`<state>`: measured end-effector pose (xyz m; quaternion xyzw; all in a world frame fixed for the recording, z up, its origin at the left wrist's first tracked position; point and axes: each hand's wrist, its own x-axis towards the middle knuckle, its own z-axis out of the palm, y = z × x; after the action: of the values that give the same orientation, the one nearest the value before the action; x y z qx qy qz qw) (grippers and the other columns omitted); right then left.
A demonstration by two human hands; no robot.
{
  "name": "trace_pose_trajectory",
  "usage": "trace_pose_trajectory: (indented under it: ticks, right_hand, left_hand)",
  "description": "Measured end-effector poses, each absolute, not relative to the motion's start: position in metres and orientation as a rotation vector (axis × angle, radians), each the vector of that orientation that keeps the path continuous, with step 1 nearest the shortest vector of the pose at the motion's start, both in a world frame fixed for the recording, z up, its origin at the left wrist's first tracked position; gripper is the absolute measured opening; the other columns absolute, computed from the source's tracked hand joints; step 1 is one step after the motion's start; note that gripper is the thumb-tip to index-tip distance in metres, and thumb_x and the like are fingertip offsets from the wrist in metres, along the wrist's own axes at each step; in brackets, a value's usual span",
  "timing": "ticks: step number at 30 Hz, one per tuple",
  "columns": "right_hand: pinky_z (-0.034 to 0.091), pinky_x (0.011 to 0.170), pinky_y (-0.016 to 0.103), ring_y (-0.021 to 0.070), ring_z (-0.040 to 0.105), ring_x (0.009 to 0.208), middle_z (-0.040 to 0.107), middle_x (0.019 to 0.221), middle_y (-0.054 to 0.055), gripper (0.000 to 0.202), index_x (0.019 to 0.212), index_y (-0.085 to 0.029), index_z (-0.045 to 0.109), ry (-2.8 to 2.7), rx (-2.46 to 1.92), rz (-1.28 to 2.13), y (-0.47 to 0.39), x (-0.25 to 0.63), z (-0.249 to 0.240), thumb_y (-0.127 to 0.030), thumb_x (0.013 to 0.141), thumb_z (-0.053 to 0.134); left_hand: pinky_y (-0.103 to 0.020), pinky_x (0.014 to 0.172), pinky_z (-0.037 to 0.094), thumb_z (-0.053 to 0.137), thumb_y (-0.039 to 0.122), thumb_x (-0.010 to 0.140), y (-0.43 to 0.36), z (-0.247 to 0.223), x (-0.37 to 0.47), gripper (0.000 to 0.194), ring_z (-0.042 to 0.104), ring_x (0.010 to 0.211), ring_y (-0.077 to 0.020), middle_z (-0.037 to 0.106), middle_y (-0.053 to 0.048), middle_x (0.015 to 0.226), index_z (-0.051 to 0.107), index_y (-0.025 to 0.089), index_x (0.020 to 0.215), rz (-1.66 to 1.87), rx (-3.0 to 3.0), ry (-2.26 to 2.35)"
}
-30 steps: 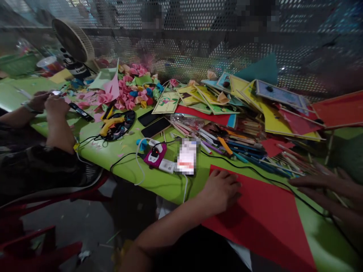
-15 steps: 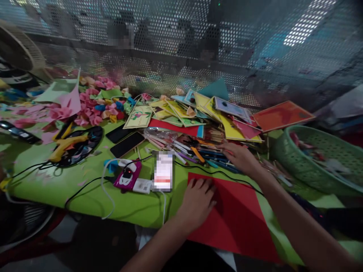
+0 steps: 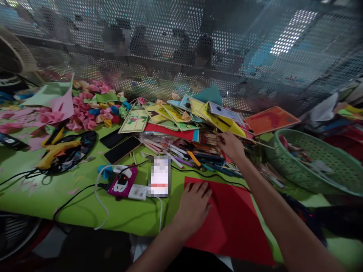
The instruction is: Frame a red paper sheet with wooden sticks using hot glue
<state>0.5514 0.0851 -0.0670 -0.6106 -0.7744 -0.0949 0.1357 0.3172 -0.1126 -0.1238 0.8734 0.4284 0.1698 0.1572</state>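
Fingers spread, my left hand lies flat on the upper left part of a red sheet at the green table's front edge. My right hand reaches over a pile of pens and pencils, just below the yellow cards. Its fingers are bent together around the end of a thin stick that points right. An orange pen lies to the left of that hand. A lit phone rests left of the red sheet.
A green basket stands at the right. Left of centre are two dark phones, a purple power socket with cables, and a yellow glue gun on a black tray. Pink paper flowers are heaped at the back left, before a perforated metal screen.
My right hand has moved up and slightly left, from the blue pens to below the yellow cards, and a thin stick now shows at it. The view has shifted slightly; my left hand stays on the sheet.
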Motion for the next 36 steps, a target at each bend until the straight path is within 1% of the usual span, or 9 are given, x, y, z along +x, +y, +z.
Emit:
trace_pose_trajectory:
  ticks: [2,6,13,18,20,23,28,31,36]
  right_hand:
    - [0.054,0.092,0.036,0.0269,0.068,0.106,0.073,0.116,0.013,0.030,0.116,-0.018,0.073,-2.261,-1.771,-0.272,0.081,0.557,-0.066,-0.021,0.094,0.052]
    - [0.052,0.092,0.033,0.0245,0.067,0.109,0.074,0.114,0.010,0.028,0.111,-0.022,0.075,-2.344,-1.771,-0.281,0.077,0.555,-0.067,-0.020,0.095,0.052]
    - [0.049,0.092,0.039,0.0321,0.065,0.112,0.070,0.118,0.021,0.029,0.115,-0.012,0.072,-2.349,-1.938,-0.399,0.080,0.537,-0.071,-0.018,0.092,0.056]
    - [0.048,0.090,0.037,0.0305,0.066,0.112,0.072,0.120,0.019,0.028,0.114,-0.016,0.072,-2.370,-1.980,-0.372,0.082,0.531,-0.071,-0.017,0.090,0.056]
    - [0.049,0.088,0.036,0.0298,0.067,0.109,0.075,0.116,0.016,0.028,0.112,-0.018,0.073,-2.386,-1.979,-0.332,0.082,0.531,-0.068,-0.017,0.089,0.057]
    - [0.049,0.086,0.035,0.0283,0.069,0.104,0.078,0.109,0.013,0.028,0.114,-0.020,0.073,-2.391,-1.966,-0.270,0.081,0.533,-0.062,-0.020,0.093,0.055]
    - [0.047,0.089,0.033,0.0261,0.069,0.108,0.078,0.114,0.012,0.030,0.106,-0.022,0.076,-2.413,-1.896,-0.147,0.075,0.541,-0.057,-0.030,0.101,0.047]
    - [0.048,0.086,0.034,0.0267,0.069,0.103,0.078,0.107,0.013,0.035,0.099,-0.020,0.075,-2.372,-1.887,-0.067,0.064,0.554,-0.056,-0.036,0.103,0.044]
    - [0.049,0.090,0.037,0.0278,0.069,0.103,0.078,0.109,0.012,0.039,0.101,-0.022,0.075,-2.266,-1.829,0.110,0.025,0.596,-0.045,-0.043,0.102,0.043]
  left_hand:
    - [-0.055,0.118,0.043,0.056,0.036,0.105,-0.112,-0.124,0.318,0.044,0.053,0.138,-0.0296,0.055,-0.005,0.158,0.059,0.022,0.146,0.490,2.496,1.224]
    - [-0.055,0.117,0.043,0.057,0.036,0.104,-0.112,-0.125,0.319,0.043,0.053,0.138,-0.0298,0.056,-0.005,0.158,0.060,0.022,0.145,0.491,2.492,1.228]
    - [-0.053,0.118,0.042,0.056,0.036,0.104,-0.112,-0.123,0.316,0.042,0.054,0.138,-0.0289,0.056,-0.005,0.158,0.060,0.023,0.144,0.508,2.520,1.220]
    - [-0.052,0.117,0.043,0.058,0.036,0.104,-0.111,-0.122,0.317,0.041,0.054,0.137,-0.0286,0.057,-0.004,0.156,0.061,0.023,0.142,0.502,2.521,1.227]
    - [-0.051,0.117,0.043,0.058,0.036,0.104,-0.112,-0.122,0.317,0.040,0.054,0.137,-0.0281,0.058,-0.004,0.155,0.061,0.023,0.142,0.505,2.513,1.232]
    - [-0.051,0.117,0.042,0.057,0.036,0.105,-0.112,-0.122,0.317,0.039,0.054,0.136,-0.0276,0.059,-0.004,0.154,0.061,0.023,0.141,0.501,2.505,1.235]
    - [-0.053,0.117,0.041,0.057,0.035,0.105,-0.112,-0.122,0.316,0.037,0.053,0.138,-0.0290,0.060,-0.004,0.152,0.062,0.023,0.140,0.483,2.486,1.235]
    - [-0.053,0.116,0.042,0.056,0.035,0.105,-0.112,-0.122,0.315,0.037,0.053,0.137,-0.0293,0.061,-0.005,0.151,0.062,0.023,0.139,0.489,2.480,1.226]
    - [-0.054,0.116,0.044,0.060,0.033,0.103,-0.112,-0.121,0.314,0.040,0.055,0.136,-0.0294,0.061,-0.005,0.151,0.060,0.024,0.142,0.516,2.483,1.200]
